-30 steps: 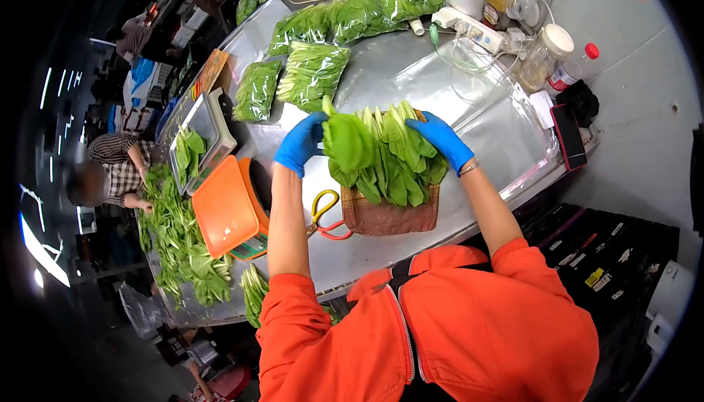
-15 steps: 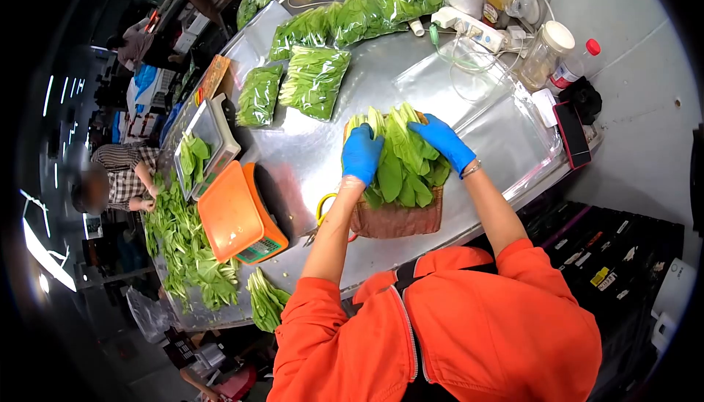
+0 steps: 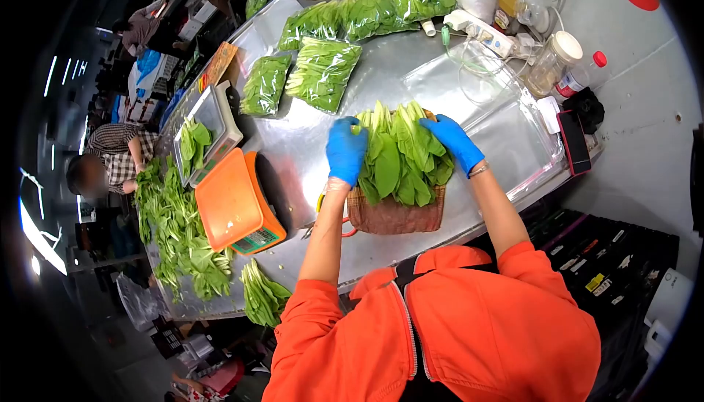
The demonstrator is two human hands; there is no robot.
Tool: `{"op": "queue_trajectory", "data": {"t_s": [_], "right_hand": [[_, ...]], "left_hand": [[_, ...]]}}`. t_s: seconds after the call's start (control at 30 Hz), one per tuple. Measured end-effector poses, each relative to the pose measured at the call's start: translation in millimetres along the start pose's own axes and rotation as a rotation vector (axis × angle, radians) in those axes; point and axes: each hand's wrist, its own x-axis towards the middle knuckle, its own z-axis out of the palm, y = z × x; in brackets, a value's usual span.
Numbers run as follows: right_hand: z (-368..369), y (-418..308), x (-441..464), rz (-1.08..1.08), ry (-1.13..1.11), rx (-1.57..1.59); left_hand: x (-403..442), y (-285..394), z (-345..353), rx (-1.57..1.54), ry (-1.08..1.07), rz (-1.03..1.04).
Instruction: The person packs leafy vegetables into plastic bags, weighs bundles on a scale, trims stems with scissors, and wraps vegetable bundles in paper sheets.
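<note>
A bunch of leafy greens lies on a brown cloth, pale stems pointing away from me and leaves toward me. My left hand, in a blue glove, is at the left edge of the bunch, its thumb apart from slightly bent fingers, nothing seen in it. On the other side, my gloved right hand grips the upper right edge of the greens, with its fingertips partly hidden. Scissors lie partly under my left forearm.
An orange scale and a silver scale bearing greens stand at left. Loose greens pile beyond them. Bagged greens, a power strip and a jar are farther back. Another person works at the left edge.
My left hand has shifted left, away from the stems, and the leaves look more spread. My right hand stays at the right side. The whole view has shifted slightly.
</note>
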Motion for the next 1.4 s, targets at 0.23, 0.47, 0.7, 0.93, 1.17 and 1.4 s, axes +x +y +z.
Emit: {"op": "queue_trajectory", "data": {"t_s": [0.23,0.47,0.7,0.93,1.17,1.4], "right_hand": [[-3.2,-7.1,-6.6,0.06,-0.02,-0.013],[11.0,-10.0,-7.3,-0.015,-0.082,0.096],[33.6,-16.9,-14.9,-0.005,-0.144,0.331],[83.6,-17.9,-16.9,-0.12,0.274,-0.81],[79.1,0.8,9.9,0.011,-0.078,0.126],[85.5,-23.1,-13.3,-0.017,0.025,-0.428]], "left_hand": [[21.2,-76.0,11.5,-0.361,-0.389,-0.82],[27.9,-61.4,-3.9,-0.341,-0.762,-0.798],[21.5,-36.4,-16.3,-0.503,-0.771,-0.73],[-5.1,-16.8,-3.8,-0.537,-0.645,-0.411],[-19.9,-5.1,-27.6,-0.563,-0.616,-0.5],[-28.0,-51.9,-35.0,-1.128,-0.725,-0.778]]}}
